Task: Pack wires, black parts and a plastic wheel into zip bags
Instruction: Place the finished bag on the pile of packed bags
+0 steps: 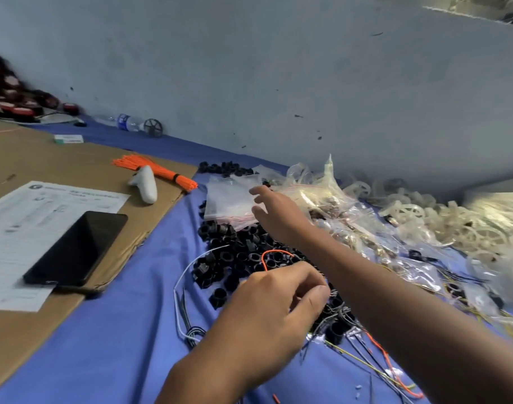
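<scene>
My left hand (274, 312) is curled over a heap of small black ring-shaped parts (243, 255) on the blue cloth, pinching thin wires; an orange wire (274, 253) and a white wire (188, 269) loop out from it. My right hand (278, 212) reaches forward with spread fingers over a stack of clear zip bags (229, 196), holding nothing. Pale plastic wheels (465, 225) are piled at the right, with filled bags (331, 196) beside them.
A cardboard sheet (54, 164) at the left carries a black phone (77, 247), a printed paper (27, 228), a white controller (145, 185) and an orange wire bundle (159, 172). Loose wires (377, 360) trail at the lower right. A water bottle (126, 122) lies by the wall.
</scene>
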### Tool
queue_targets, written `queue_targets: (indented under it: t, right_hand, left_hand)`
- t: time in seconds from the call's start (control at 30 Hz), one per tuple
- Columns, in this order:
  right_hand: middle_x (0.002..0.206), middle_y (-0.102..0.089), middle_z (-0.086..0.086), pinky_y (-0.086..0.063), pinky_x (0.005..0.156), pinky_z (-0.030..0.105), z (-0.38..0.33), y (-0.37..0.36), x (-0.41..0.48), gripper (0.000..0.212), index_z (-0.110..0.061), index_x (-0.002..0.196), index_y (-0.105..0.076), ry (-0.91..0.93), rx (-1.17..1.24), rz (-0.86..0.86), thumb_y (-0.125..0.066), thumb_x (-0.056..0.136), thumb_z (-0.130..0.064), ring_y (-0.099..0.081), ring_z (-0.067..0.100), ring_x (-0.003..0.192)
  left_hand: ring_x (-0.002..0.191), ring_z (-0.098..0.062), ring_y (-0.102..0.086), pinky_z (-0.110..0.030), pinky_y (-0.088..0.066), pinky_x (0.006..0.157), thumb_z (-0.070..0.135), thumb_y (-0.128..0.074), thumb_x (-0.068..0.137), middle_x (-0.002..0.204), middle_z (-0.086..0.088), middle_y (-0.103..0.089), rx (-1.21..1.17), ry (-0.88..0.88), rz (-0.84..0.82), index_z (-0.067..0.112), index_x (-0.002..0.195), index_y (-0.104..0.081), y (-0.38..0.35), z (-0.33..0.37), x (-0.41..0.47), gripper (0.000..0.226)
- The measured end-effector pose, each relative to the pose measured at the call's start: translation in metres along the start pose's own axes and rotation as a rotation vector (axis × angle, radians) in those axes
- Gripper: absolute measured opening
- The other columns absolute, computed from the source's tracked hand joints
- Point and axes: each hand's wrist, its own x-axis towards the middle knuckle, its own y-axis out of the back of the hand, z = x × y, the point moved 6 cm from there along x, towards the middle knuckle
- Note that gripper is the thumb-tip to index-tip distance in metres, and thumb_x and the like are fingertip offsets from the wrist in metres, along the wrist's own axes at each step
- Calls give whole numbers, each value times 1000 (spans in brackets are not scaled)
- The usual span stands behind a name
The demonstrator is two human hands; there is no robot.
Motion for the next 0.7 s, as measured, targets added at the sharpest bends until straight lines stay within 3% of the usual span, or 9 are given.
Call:
queue_targets:
  t: [0.1,0.17,0.27,0.37,0.43,0.53,0.7]
  right_hand:
    - [134,-58,12,-39,101,46,11,-30,22,48,-18,144,-38,-90,-164,-88,-43,97,-15,-50,32,125]
    - [128,-60,11,-34,102,48,19,-43,24,46,-16,138,-45,-111,-308,-144,-43,93,-9,-48,32,124]
    - [103,-65,9,-36,88,41,20,-45,23,26,-14,104,-63,-60,-453,-46,-46,88,-3,-54,32,105]
    - [71,-54,3,-30,73,36,11,-38,20,21,-14,74,-53,-10,-428,-9,-45,88,0,-57,32,88]
    - [72,-57,2,-29,72,35,8,-26,15,21,-15,77,-56,10,-416,7,-45,90,-3,-56,32,89]
    - [96,-70,1,-36,79,35,5,6,-5,20,-19,93,-68,34,-402,95,-49,94,-15,-55,28,96]
    - [89,-71,-2,-42,82,36,3,38,-98,16,-21,88,-71,75,-262,102,-57,93,-26,-56,22,87]
  left_hand:
    - [78,-8,-58,-29,-47,68,43,-52,98,83,14,-63,-13,12,-3,30,99,-58,1,-2,2,15]
    - [75,-8,-58,-33,-49,70,43,-52,98,79,13,-62,-6,22,12,29,96,-58,4,-4,2,15]
    - [70,-5,-56,-32,-49,70,43,-52,98,72,16,-59,-11,37,14,30,95,-58,2,-5,4,15]
    - [67,-3,-52,-23,-41,63,44,-51,98,70,18,-57,3,35,-1,31,98,-58,-2,-3,5,15]
    - [66,-2,-52,-22,-40,62,43,-51,98,71,19,-57,16,41,7,31,97,-58,-3,-3,6,14]
    - [72,-2,-54,-28,-46,69,42,-54,97,76,19,-60,87,30,98,30,95,-60,5,-9,7,13]
    - [95,-15,-51,-34,-45,83,26,-67,91,98,11,-65,421,-35,401,29,99,-68,29,-16,5,9]
